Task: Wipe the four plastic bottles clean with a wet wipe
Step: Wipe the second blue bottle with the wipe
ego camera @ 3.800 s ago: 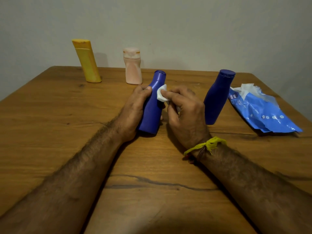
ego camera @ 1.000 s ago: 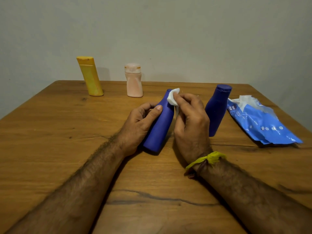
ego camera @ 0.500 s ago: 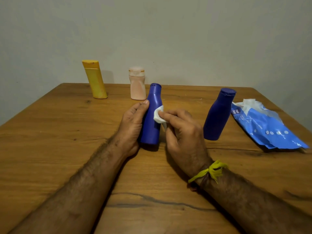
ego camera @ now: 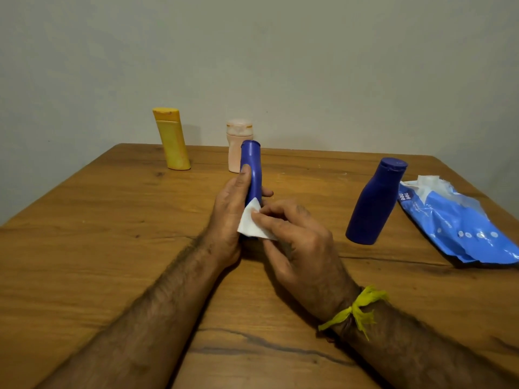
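Note:
A dark blue bottle [ego camera: 252, 167] stands upright on the wooden table [ego camera: 112, 248], gripped around its lower body by my left hand [ego camera: 229, 220]. My right hand [ego camera: 297, 242] pinches a folded white wet wipe [ego camera: 251, 223] against the bottle's lower front. A second blue bottle [ego camera: 373, 203] stands free to the right. At the back of the table stand a yellow bottle [ego camera: 172, 138] and a pale pink bottle [ego camera: 234, 141], the pink one partly hidden behind the held bottle.
A blue pack of wet wipes [ego camera: 460, 223] lies at the table's right edge, a white wipe poking out of its top. A plain wall rises just behind the table's far edge.
The held bottle went from tilted to upright. My right hand slid the wipe from the cap down to the lower body. The view has tilted up slightly.

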